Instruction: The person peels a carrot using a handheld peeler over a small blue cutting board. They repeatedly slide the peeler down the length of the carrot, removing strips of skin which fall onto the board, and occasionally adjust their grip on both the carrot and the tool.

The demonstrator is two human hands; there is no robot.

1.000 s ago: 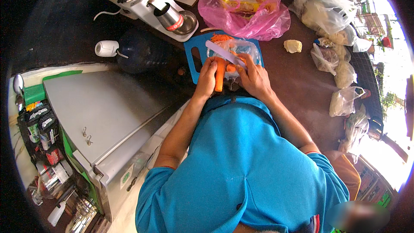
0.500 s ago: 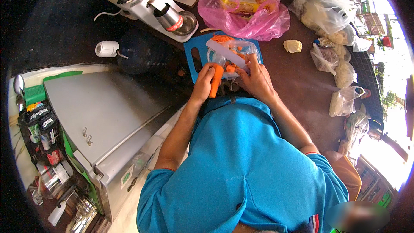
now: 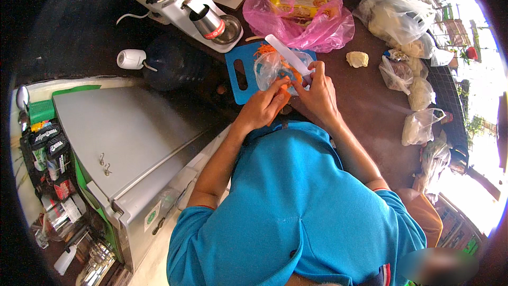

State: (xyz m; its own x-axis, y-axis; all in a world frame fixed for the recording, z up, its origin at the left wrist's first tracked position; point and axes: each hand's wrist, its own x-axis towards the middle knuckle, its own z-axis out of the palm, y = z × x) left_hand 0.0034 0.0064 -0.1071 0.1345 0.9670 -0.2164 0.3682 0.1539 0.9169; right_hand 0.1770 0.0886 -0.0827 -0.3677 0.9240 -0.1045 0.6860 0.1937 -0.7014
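My left hand (image 3: 262,108) is closed around a peeled carrot (image 3: 284,95), which is mostly hidden by the fingers. Close beside it, my right hand (image 3: 320,96) grips a knife (image 3: 288,53) with a pale blade that points up and to the left, away from me. Both hands are over the near edge of a blue cutting board (image 3: 237,91). Beneath the blade sits a clear plastic bag (image 3: 266,71) with orange carrot pieces in and around it. Shredded carrot (image 3: 263,49) lies on the board's far side.
Beyond the board lies a pink plastic bag (image 3: 259,18) with a yellow packet (image 3: 299,2). A white grinder (image 3: 182,8) stands far left. A pale lump (image 3: 357,59) sits on the brown table (image 3: 365,111); several filled clear bags (image 3: 397,18) line the right edge.
My left hand has moved right with the carrot, turning it and covering more of it. The knife has shifted slightly right, and its blade now points more steeply away from me.
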